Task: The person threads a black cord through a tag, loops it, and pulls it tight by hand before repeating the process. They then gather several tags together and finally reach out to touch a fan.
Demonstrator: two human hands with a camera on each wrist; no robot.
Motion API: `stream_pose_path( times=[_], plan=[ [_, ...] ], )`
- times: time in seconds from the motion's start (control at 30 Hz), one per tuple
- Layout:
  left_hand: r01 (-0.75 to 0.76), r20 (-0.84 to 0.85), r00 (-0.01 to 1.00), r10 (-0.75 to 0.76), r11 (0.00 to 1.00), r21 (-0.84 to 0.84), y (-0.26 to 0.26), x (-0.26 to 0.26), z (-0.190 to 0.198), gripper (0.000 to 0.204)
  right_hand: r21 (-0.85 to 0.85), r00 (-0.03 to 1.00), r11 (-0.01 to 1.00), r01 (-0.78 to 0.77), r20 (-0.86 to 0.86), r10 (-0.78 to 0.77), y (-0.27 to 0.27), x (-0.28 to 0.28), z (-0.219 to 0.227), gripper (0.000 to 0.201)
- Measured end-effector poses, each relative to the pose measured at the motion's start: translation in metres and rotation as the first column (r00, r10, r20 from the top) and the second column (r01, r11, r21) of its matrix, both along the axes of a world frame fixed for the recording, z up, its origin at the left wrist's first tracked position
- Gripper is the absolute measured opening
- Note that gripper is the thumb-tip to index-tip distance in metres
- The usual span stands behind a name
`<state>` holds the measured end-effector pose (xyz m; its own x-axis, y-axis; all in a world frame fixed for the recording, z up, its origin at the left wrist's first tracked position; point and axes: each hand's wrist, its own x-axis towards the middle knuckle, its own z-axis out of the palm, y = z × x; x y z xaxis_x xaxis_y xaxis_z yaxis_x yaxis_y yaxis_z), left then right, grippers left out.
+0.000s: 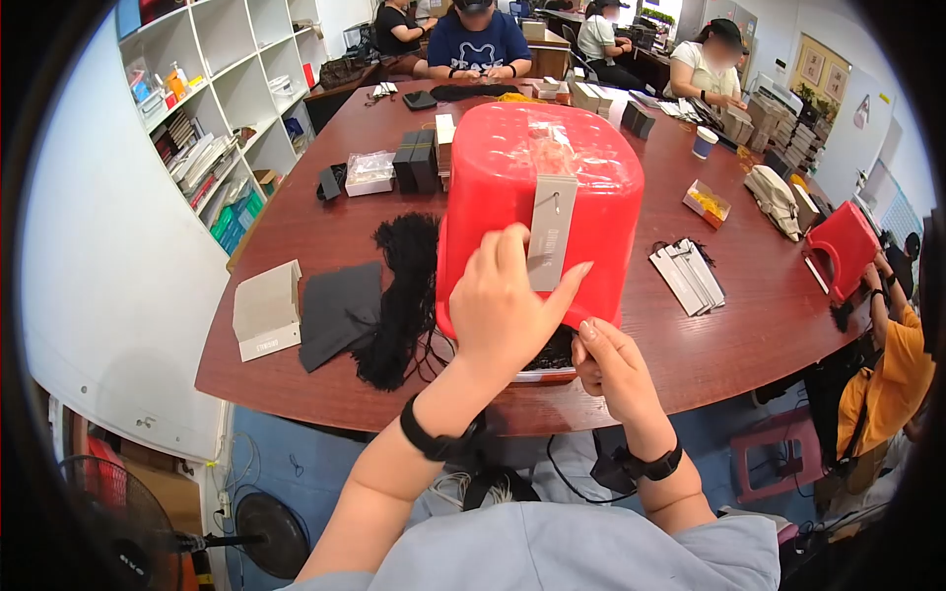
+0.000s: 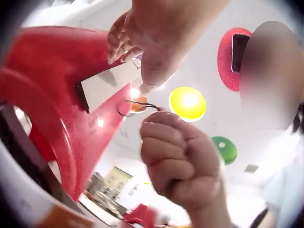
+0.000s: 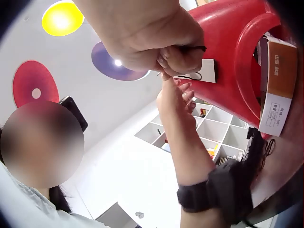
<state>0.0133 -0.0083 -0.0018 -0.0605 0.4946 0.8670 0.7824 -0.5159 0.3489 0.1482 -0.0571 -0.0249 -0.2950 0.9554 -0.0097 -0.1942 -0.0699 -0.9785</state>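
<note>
A red plastic stool (image 1: 601, 217) stands on the table with clear tape over its seat. Down its near side hangs a pale grey hang tag (image 1: 554, 231) with a hole at the top and printed lettering. My left hand (image 1: 505, 305) is at the tag's side, thumb stretched out and fingers loosely bent. Lower right, my right hand (image 1: 613, 369) pinches a thin black cord (image 2: 151, 105), its fingers curled in; a loop of the cord shows beyond them. An orange and white box (image 3: 280, 85) sits beneath the stool, black strings inside it.
Left of the stool lie a bundle of black cords (image 1: 399, 295), a dark grey sheet (image 1: 338, 310) and a beige folded card (image 1: 268, 310). To the right are a stack of pale tags (image 1: 687, 276) and a small box of yellow pieces (image 1: 708, 203). Other people sit around the table.
</note>
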Motion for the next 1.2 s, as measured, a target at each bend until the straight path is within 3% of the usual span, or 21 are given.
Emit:
stream_pose_path(
  times=[0.03, 0.1, 0.13, 0.27, 0.5, 0.6, 0.67, 0.7, 0.73, 0.77, 0.8, 0.87, 0.9, 0.97, 1.1, 1.17, 1.2],
  plan=[
    [0.001, 0.002, 1.000, -0.001, 1.000, -0.001, 0.006, 0.002, 0.000, 0.032, -0.033, 1.000, 0.999, -0.019, -0.022, 0.019, 0.000, 0.001, 0.000, 0.029],
    [-0.180, -0.124, 0.977, 0.175, 0.983, -0.035, 0.014, 0.008, -0.002, 0.035, -0.026, 1.000, 0.999, -0.022, -0.009, 0.022, -0.001, 0.003, -0.003, 0.029],
    [-0.179, -0.121, 0.977, 0.174, 0.983, -0.034, 0.015, 0.008, -0.002, 0.035, -0.018, 1.000, 0.999, -0.026, 0.000, 0.026, -0.001, 0.004, -0.004, 0.029],
    [-0.134, -0.097, 0.987, 0.132, 0.991, -0.018, 0.018, -0.001, -0.005, 0.033, 0.001, 1.000, 1.000, -0.013, 0.003, 0.013, 0.000, 0.008, 0.001, 0.029],
    [-0.068, -0.203, 0.976, 0.073, 0.997, 0.033, 0.020, -0.016, -0.004, 0.032, 0.108, 1.000, 0.994, -0.021, 0.020, 0.019, 0.005, 0.006, 0.016, 0.029],
    [0.002, -0.200, 0.980, 0.007, 0.999, 0.045, 0.020, -0.021, -0.003, 0.032, 0.157, 1.000, 0.988, -0.011, 0.016, 0.008, 0.007, 0.007, 0.021, 0.028],
    [0.154, -0.135, 0.977, -0.167, 0.983, -0.100, 0.018, -0.025, -0.003, 0.029, 0.179, 1.000, 0.984, 0.000, 0.011, -0.002, 0.009, 0.006, 0.026, 0.028],
    [0.154, -0.133, 0.977, -0.167, 0.983, -0.098, 0.016, -0.025, -0.002, 0.029, 0.208, 1.000, 0.978, 0.017, 0.001, -0.018, 0.010, 0.006, 0.030, 0.027],
    [0.333, 0.126, 0.943, -0.308, 0.891, -0.308, 0.012, -0.025, 0.001, 0.025, 0.236, 0.999, 0.971, 0.035, -0.010, -0.033, 0.012, 0.006, 0.034, 0.027],
    [0.527, 0.398, 0.841, -0.367, 0.724, -0.446, 0.009, -0.024, 0.003, 0.021, 0.286, 0.999, 0.958, 0.031, -0.040, -0.020, 0.015, 0.005, 0.039, 0.026],
    [0.527, 0.399, 0.840, -0.367, 0.723, -0.445, 0.010, -0.023, 0.000, 0.021, 0.286, 0.999, 0.958, 0.031, -0.039, -0.021, 0.018, 0.003, 0.044, 0.026],
    [0.842, 0.721, 0.499, -0.481, 0.464, -0.273, 0.015, -0.021, -0.010, 0.019, 0.360, 0.994, 0.933, 0.024, -0.107, 0.016, 0.025, -0.003, 0.055, 0.026],
    [0.843, 0.721, 0.498, -0.482, 0.464, -0.272, 0.014, -0.020, -0.010, 0.019, 0.311, 0.991, 0.950, 0.023, -0.130, 0.018, 0.031, -0.005, 0.057, 0.025],
    [0.908, 0.802, 0.371, -0.467, 0.363, -0.209, 0.014, -0.019, -0.010, 0.022, 0.300, 0.987, 0.954, 0.029, -0.157, 0.019, 0.041, -0.007, 0.056, 0.024],
    [0.913, 0.810, 0.374, -0.451, 0.331, -0.237, 0.013, -0.022, -0.004, 0.022, 0.204, 0.988, 0.976, 0.080, -0.148, -0.050, 0.055, -0.004, 0.035, 0.024],
    [0.950, 0.850, 0.242, -0.468, 0.291, -0.110, 0.016, -0.019, -0.002, 0.020, 0.180, 0.986, 0.978, 0.106, -0.144, -0.080, 0.059, 0.000, 0.025, 0.024],
    [0.951, 0.852, 0.239, -0.466, 0.290, -0.109, 0.017, -0.018, -0.001, 0.020, 0.155, 0.984, 0.979, 0.132, -0.138, -0.111, 0.059, 0.001, 0.022, 0.024]
  ],
)
